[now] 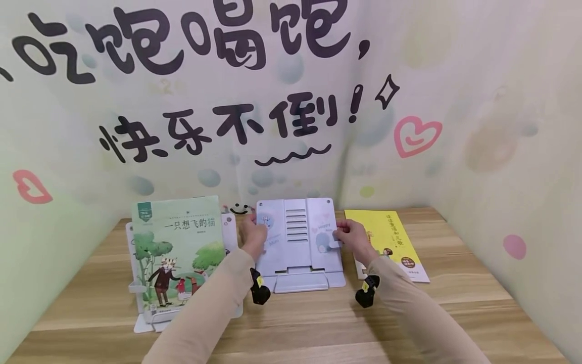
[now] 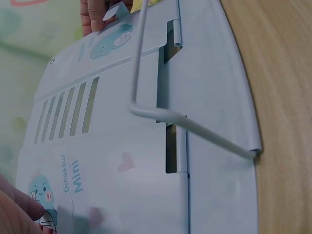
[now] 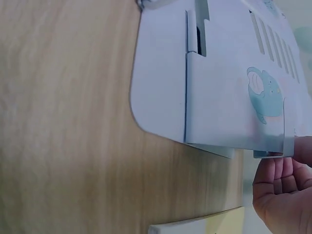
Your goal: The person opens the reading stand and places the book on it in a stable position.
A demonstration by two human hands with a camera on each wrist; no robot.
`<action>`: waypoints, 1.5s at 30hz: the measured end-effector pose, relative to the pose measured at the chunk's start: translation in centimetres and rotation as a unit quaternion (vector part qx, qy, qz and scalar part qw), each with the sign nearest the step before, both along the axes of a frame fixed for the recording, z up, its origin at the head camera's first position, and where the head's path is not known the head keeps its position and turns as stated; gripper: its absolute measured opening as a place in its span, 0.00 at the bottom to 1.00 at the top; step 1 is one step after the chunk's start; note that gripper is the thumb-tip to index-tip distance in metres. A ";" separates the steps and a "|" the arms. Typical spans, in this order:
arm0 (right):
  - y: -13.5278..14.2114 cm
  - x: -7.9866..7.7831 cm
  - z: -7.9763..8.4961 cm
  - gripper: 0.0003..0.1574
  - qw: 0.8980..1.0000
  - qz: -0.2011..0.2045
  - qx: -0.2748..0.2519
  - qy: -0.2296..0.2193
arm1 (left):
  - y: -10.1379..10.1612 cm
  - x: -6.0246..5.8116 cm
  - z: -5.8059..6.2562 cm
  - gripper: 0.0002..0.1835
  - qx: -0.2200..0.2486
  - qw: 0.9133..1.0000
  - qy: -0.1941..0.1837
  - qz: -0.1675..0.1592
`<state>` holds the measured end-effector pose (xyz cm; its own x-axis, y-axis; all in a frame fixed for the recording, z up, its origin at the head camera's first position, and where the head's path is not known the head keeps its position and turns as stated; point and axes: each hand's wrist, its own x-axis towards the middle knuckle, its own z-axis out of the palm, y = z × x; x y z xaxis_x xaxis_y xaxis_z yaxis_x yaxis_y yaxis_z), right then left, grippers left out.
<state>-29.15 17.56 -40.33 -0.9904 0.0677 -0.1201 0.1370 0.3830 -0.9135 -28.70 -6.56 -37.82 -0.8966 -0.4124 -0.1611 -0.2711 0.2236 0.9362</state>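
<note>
A white metal book stand [image 1: 297,230] with slots and blue dinosaur prints stands tilted back on the table. My left hand [image 1: 252,235] grips its left side edge, the thumb on the front face in the left wrist view; the fingers behind are mostly hidden. On the opposite edge, my right hand [image 1: 356,240] pinches the stand by its small side clip [image 3: 288,129]. In the right wrist view, the right fingers [image 3: 275,187] curl beneath that clip. A bent white wire page holder [image 2: 165,116] crosses the stand's lower front.
To the left, a second white stand [image 1: 136,288] holds a green picture book [image 1: 182,253] upright. A yellow book [image 1: 391,242] lies on the wooden table [image 1: 309,323] at the right. Behind is a printed curtain [image 1: 291,172].
</note>
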 end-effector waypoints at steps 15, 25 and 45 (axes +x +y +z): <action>0.9 1.2 0.6 0.14 0.999 0.025 0.012 0.039 | 0.4 0.8 1.3 0.27 0.017 0.998 0.052 -0.012; 0.8 2.7 0.8 0.13 0.998 0.006 0.000 0.068 | 0.9 0.9 3.1 0.23 -0.112 0.965 0.233 -0.054; -0.5 6.6 0.6 0.09 0.986 -0.037 0.003 0.163 | 6.0 1.0 5.6 0.15 -0.306 0.849 0.322 -0.285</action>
